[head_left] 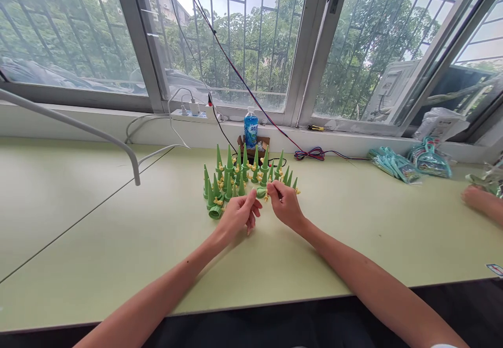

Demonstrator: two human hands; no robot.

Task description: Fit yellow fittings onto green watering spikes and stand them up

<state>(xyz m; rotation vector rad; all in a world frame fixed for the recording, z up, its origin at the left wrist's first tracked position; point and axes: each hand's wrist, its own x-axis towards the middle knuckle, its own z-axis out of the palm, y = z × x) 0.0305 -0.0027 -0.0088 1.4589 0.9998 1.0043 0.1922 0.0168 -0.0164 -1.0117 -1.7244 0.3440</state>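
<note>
1. Head view: I have two bare hands over a pale green worktop [157, 264], close to a cluster of green plastic cone-shaped spikes [229, 185] with small yellow fittings.
2. Left hand [237, 215]: fingers loosely curled, thumb up beside a single green plastic piece [261, 193]. I cannot tell whether it grips.
3. Right hand [286, 204]: narrow, thumb and index finger drawn together just right of that piece. I cannot tell what, if anything, is pinched.
4. The single piece lies between the hands, at the cluster's near side. Most spikes point up; a threaded green collar [215, 212] at the near left faces me.
5. Behind the cluster: clear bottle of blue liquid [251, 128], by a brown cardboard box [264, 142]. To their right, a coiled red-and-blue cable [310, 153].
6. Farther right, teal items in clear plastic packaging [395, 165]; another person's hand [473, 197] at the right edge.
7. On the sill, a yellow-and-black tool [315, 128]; at left, a thick grey tube [98, 130] reaches over the worktop.
</note>
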